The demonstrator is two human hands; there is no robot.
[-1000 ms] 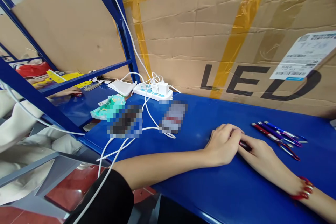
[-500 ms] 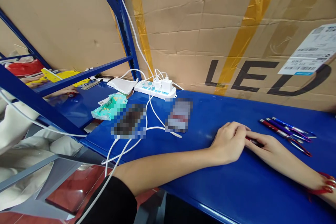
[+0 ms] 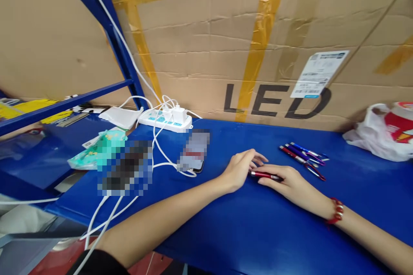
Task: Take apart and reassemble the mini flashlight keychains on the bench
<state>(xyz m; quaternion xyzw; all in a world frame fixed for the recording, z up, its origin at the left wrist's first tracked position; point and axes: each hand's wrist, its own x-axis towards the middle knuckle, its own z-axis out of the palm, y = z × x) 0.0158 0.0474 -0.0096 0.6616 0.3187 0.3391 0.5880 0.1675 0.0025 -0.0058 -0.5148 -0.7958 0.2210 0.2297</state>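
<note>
A red pen [image 3: 265,175] with silver parts lies under the fingers and thumb of my right hand [image 3: 284,180], which wears a red beaded bracelet [image 3: 338,211] at the wrist. My left hand [image 3: 240,169] rests on its edge at the pen's left end, its fingers apart and partly behind the right fingertips. Nothing shows in the left hand. Several red, blue and purple pens [image 3: 303,157] lie in a loose group on the blue table [image 3: 258,232], beyond and to the right of my hands.
To the left lie two blurred phones [image 3: 195,150] [image 3: 127,165], white cables, a white power strip [image 3: 166,120] and a green packet [image 3: 100,148]. A large cardboard box [image 3: 200,43] stands behind. At the right sits a white plastic bag [image 3: 371,137].
The view has swung to the right, bringing the plastic bag in. My left hand has loosened and its fingers have opened; more of the red pen shows between the hands.
</note>
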